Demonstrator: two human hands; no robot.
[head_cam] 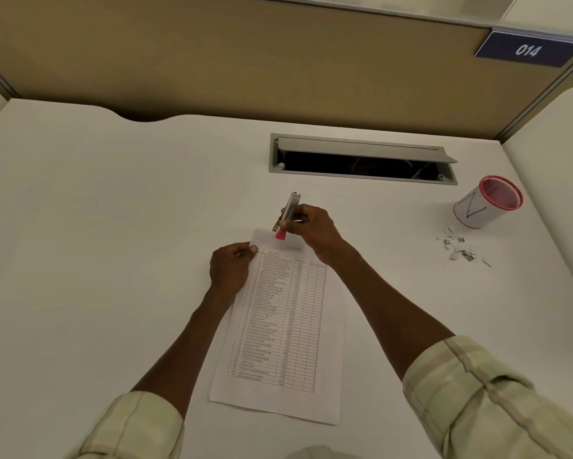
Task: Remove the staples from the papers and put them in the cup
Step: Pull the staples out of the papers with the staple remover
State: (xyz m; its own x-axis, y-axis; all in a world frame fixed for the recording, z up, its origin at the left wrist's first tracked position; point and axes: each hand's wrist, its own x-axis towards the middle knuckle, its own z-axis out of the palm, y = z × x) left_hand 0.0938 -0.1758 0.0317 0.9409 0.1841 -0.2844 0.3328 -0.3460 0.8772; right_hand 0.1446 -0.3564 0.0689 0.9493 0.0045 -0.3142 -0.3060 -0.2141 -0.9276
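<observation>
A printed sheet of papers (pixel 285 329) with a table of rows lies on the white desk in front of me. My left hand (pixel 230 265) pinches its top left corner. My right hand (pixel 311 228) grips a small silver and pink stapler (pixel 286 215), its pink end down on the top edge of the papers. A white cup with a red rim (pixel 485 202) stands at the far right. Beside the cup, on the desk, lies a small heap of pulled staples and paper scraps (pixel 462 248). The staple in the papers cannot be made out.
An open grey cable hatch (pixel 361 159) is set into the desk behind my hands. A tan partition wall (pixel 245 61) closes off the back, with a blue sign reading 014 (pixel 527 49) at the top right. White side panels bound the desk left and right.
</observation>
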